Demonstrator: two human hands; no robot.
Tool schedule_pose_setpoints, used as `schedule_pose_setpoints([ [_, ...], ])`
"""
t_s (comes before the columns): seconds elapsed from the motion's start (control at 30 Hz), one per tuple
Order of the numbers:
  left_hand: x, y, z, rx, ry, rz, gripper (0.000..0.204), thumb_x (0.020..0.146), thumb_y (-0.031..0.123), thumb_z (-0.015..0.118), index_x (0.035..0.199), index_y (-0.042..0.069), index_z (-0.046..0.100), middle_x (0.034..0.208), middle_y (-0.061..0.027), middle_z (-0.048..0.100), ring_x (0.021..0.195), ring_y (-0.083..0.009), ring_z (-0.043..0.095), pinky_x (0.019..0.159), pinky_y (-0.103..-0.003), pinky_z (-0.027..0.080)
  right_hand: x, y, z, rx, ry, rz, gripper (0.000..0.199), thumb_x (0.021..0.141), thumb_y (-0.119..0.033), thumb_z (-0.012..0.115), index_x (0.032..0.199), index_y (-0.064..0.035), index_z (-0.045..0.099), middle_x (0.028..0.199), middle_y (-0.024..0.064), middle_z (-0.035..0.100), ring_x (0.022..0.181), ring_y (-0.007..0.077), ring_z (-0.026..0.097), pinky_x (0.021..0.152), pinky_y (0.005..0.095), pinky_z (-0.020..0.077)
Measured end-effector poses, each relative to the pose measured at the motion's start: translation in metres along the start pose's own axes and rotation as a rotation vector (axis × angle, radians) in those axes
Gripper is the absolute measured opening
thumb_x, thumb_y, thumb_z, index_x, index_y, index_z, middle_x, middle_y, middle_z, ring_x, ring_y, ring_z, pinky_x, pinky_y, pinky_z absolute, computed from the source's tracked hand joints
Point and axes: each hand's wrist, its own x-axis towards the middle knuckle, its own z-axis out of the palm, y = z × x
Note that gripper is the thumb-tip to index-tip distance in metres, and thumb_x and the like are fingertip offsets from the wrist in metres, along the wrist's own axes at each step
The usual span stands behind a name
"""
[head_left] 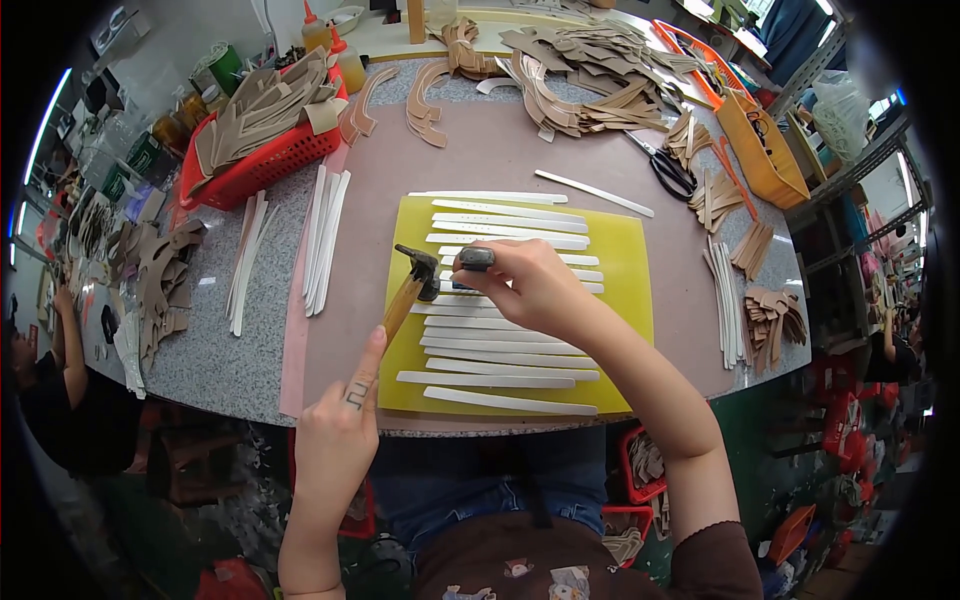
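Note:
My left hand (340, 425) is closed around the wooden handle of a hammer (404, 300), index finger stretched along it. The dark hammer head hangs just left of my right hand (535, 285). That hand pinches a dark metal punch (477, 260), seen end-on from above; its lower tip is mostly hidden by the fingers. Beneath both tools, narrow white strips (510, 357) lie side by side in a column on a yellow-green board (625, 300). Rows of small dark dots show on several of the upper strips. The strips under my right hand are partly covered.
Bundles of white strips (325, 240) lie left of the board, others (724, 300) right. Scissors (665, 168) rest at the upper right. A red basket (262, 165) of beige pieces stands at the upper left, an orange bin (765, 160) at the right. Brown pieces (600, 70) pile up behind.

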Motion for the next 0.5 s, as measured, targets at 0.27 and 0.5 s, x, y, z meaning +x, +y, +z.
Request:
schedule_pose_setpoints([
  [0.27,0.013,-0.016,-0.034,-0.466,0.451,0.06,0.062,0.098,0.005,0.06,0.155,0.023,0.046,0.078,-0.0045,0.06,0.05,-0.0094,0.042,0.046,-0.03,0.036,-0.005,0.002,0.002,0.022,0.033,-0.03,0.005,0.089,-0.005,0.073,0.09,-0.0037,0.068,0.076,0.0065,0.069,0.054,0.02,0.053,0.053,0.0304,0.0427],
  [0.5,0.014,-0.01,-0.032,-0.322,0.466,0.184,0.058,0.1,0.009,0.058,0.154,0.023,0.047,0.075,-0.0066,0.06,0.049,-0.0144,0.042,0.048,-0.034,0.039,-0.001,0.003,0.0,-0.022,-0.023,-0.032,0.006,0.088,-0.005,0.073,0.091,-0.0042,0.068,0.078,0.0057,0.07,0.055,0.02,0.054,0.053,0.0304,0.0427],
])
